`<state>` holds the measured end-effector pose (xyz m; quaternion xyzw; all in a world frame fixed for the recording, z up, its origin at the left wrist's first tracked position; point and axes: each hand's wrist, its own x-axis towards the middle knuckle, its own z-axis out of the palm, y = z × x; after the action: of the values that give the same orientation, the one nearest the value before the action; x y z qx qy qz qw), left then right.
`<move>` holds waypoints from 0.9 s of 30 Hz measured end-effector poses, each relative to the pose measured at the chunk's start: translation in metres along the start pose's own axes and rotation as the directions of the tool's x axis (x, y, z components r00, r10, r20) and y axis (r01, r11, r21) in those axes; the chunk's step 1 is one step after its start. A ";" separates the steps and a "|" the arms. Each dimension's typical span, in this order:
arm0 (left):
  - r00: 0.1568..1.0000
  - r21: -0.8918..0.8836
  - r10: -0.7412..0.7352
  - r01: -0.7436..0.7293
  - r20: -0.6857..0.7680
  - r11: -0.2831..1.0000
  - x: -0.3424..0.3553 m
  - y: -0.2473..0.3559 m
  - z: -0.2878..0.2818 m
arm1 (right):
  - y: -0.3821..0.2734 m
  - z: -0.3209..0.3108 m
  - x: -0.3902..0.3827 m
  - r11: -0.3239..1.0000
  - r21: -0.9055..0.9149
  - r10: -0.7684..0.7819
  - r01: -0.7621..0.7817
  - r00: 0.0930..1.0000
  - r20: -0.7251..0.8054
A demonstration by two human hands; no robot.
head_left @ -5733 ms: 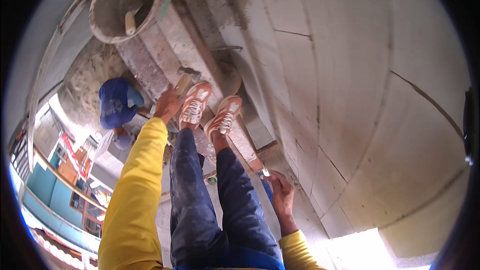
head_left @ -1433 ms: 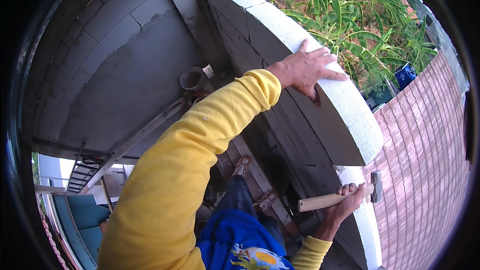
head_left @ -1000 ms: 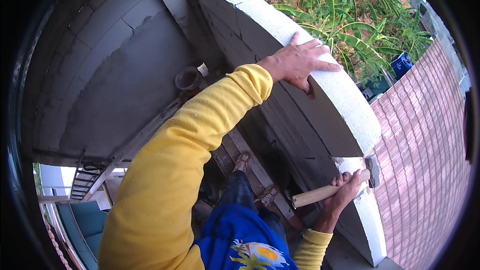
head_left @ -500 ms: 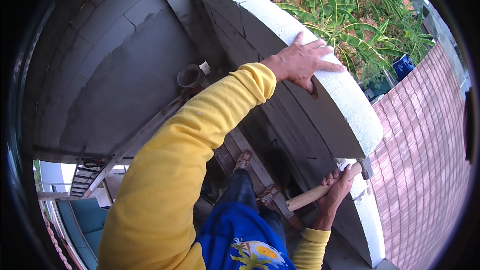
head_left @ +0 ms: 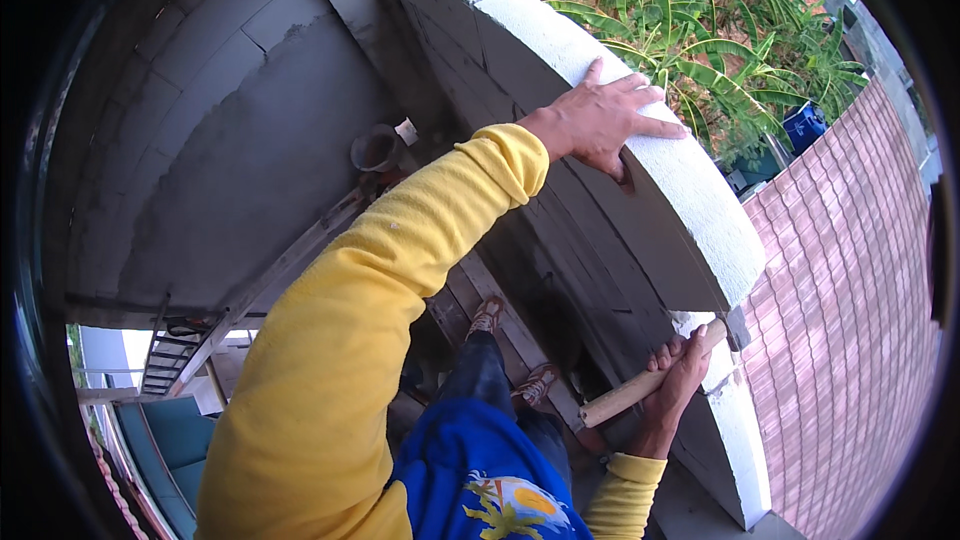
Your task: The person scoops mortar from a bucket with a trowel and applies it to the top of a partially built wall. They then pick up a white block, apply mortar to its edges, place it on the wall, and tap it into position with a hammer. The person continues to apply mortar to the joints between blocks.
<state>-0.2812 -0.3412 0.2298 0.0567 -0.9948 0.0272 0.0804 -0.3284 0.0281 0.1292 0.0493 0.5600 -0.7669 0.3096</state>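
My left hand [head_left: 615,125] rests with spread fingers over the white top of a pale block wall [head_left: 720,250], its thumb bent down the inner face by a small dark recess. My right hand [head_left: 675,370] grips the wooden handle of a hammer [head_left: 645,385]. The grey head, partly hidden by the handle's end, is at a chipped notch in the wall below the upper block's end.
A plank walkway [head_left: 510,335] runs under my shoes. A bucket [head_left: 375,152] sits deeper inside by a grey wall [head_left: 230,160]. A long beam [head_left: 300,250] and ladder [head_left: 170,355] are at left. Plants [head_left: 680,20] and a tiled roof [head_left: 840,320] lie beyond the wall.
Earlier I looked down at planks with the hammer in my left hand. Now it is in my right, its head moved slightly up and inward to the notch. My left hand stays on the wall top.
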 end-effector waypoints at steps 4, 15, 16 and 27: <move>1.000 0.029 0.008 -0.008 -0.020 1.000 0.000 -0.001 0.006 | -0.010 -0.009 -0.002 1.000 -0.017 0.002 -0.001 0.999 0.042; 0.987 0.072 0.040 -0.029 -0.156 0.997 0.002 -0.003 0.015 | -0.007 -0.042 -0.023 0.999 0.000 -0.033 0.033 0.999 -0.025; 0.987 0.074 0.036 -0.025 -0.156 0.997 0.001 -0.002 0.016 | -0.010 -0.041 -0.024 0.999 0.003 -0.044 0.044 0.999 -0.031; 0.988 0.068 0.046 -0.037 -0.144 0.997 0.001 -0.006 0.014 | -0.015 0.001 -0.020 0.999 -0.039 0.002 -0.001 0.999 0.036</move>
<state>-0.2836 -0.3479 0.2164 0.0364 -0.9858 0.0654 0.1503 -0.3198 0.0383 0.1504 0.0299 0.5690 -0.7565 0.3211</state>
